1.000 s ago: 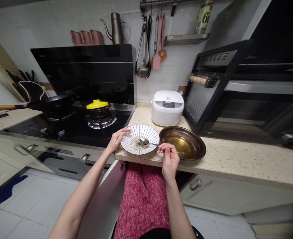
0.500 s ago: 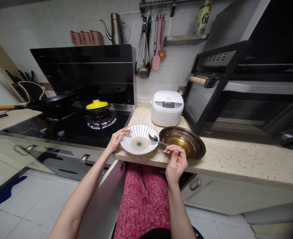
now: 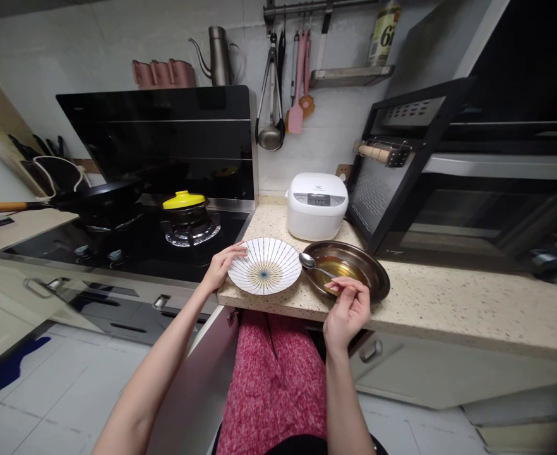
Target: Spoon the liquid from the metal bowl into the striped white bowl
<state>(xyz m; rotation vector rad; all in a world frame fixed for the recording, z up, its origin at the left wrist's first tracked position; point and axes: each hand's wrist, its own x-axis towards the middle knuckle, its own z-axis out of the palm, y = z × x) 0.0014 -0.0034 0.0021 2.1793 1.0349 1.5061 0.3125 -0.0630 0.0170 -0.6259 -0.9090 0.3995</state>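
Observation:
My left hand (image 3: 221, 265) holds the left rim of a white plate (image 3: 283, 259) with dark lines fanning out from its centre. Its fingers lie over the rim. The plate rests at the counter's front corner. In my right hand (image 3: 349, 313), closed in a pinch, is the handle of a metal spoon (image 3: 307, 260). The spoon's bowl hangs over the left rim of a wide metal bowl (image 3: 377, 278), close to the plate's right edge. Yellowish liquid (image 3: 333, 268) lies in the bottom of the metal bowl. My right hand covers part of the bowl's front rim.
Behind the bowl stands a white rice cooker (image 3: 317, 212). To the left, the stove (image 3: 150, 253) carries a small pot with a yellow lid (image 3: 184, 200) and a black wok (image 3: 101, 196). A black rack (image 3: 373, 189) and an oven (image 3: 487, 215) stand right. One cabinet door (image 3: 197, 379) hangs open below.
My right hand has moved right with the spoon. The spoon's bowl has gone from over the plate to the metal bowl's rim. My left hand stays on the plate.

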